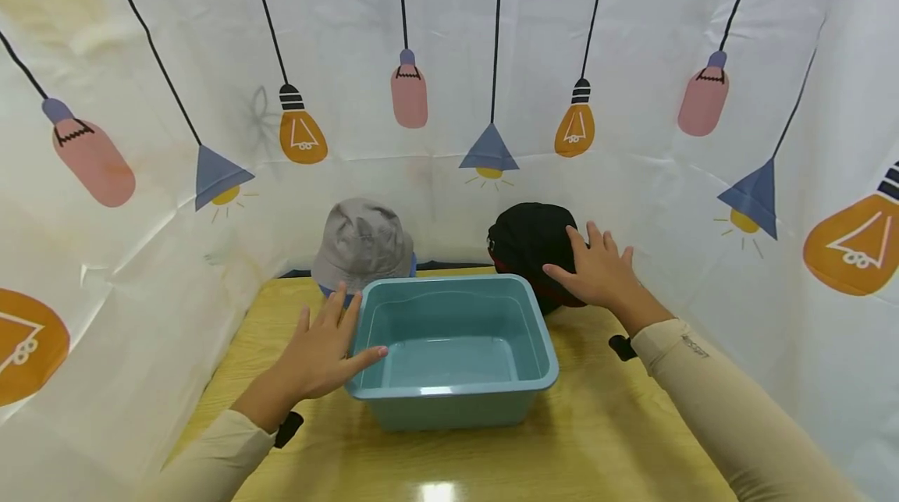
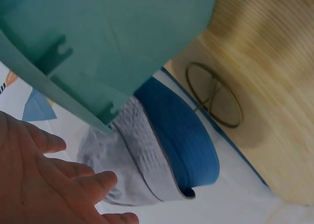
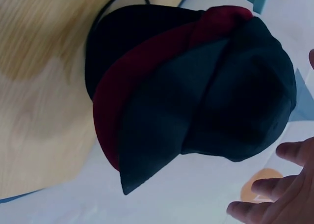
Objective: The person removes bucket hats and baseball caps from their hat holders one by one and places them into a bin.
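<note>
My left hand is spread beside the left rim of a teal plastic basin, its fingers pointing toward a grey bucket hat. In the left wrist view that hat shows a blue underside and sits by a round wire stand. My right hand has its fingers spread beside a black cap at the back right. The right wrist view shows the black cap over a dark red one, with a gap between it and the fingers. Neither hand holds anything.
The basin stands on a light wooden table, in front of the two hat piles. A white curtain printed with lamps and bulbs surrounds the table at the back and both sides.
</note>
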The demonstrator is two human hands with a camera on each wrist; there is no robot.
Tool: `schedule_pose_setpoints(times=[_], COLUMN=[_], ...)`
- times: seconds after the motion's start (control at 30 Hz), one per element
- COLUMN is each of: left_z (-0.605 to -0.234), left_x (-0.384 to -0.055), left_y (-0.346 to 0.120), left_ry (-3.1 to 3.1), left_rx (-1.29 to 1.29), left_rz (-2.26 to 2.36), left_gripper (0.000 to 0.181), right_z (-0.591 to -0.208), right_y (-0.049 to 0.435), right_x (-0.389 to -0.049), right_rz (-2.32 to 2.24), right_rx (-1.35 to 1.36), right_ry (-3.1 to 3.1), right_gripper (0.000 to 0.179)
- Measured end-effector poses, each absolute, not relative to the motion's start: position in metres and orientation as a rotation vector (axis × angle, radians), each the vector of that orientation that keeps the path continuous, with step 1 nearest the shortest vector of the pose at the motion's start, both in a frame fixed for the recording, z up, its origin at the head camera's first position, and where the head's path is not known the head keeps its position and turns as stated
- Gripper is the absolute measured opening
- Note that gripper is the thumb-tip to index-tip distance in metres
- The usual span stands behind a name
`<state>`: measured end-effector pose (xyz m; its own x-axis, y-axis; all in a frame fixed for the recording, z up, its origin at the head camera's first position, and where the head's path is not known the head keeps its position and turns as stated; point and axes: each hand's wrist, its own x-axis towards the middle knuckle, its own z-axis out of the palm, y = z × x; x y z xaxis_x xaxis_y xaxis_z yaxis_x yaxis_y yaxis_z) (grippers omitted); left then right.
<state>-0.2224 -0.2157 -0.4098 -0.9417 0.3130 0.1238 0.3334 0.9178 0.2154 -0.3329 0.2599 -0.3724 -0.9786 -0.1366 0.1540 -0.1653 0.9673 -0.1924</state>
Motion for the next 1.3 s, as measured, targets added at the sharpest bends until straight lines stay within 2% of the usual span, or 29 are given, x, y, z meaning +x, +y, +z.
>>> schedule_pose_setpoints(times=[0.47,1.07,1.3], left_z=[-0.424,-0.430,-0.430], left_x=[-0.214,-0.210,-0.210], left_y=[-0.196,-0.189,-0.188], left_ry=[-3.010,-2.979,-2.992], left_rx=[-0.545,-0.562,-0.526], left_rz=[-0.509,-0.524,-0.535], left_gripper=[0.115,0.119,0.120], right_z=[-0.371,-0.381,-0.382], right_y=[0.259,0.257,0.255], right_x=[-0.357,-0.394,-0.397], right_rz=[0.446,0.646,0.643], right_rx=[0.201,0.085,0.073], right_ry=[-2.967,-2.933,-2.926], right_gripper=[0.111,0.128,0.131])
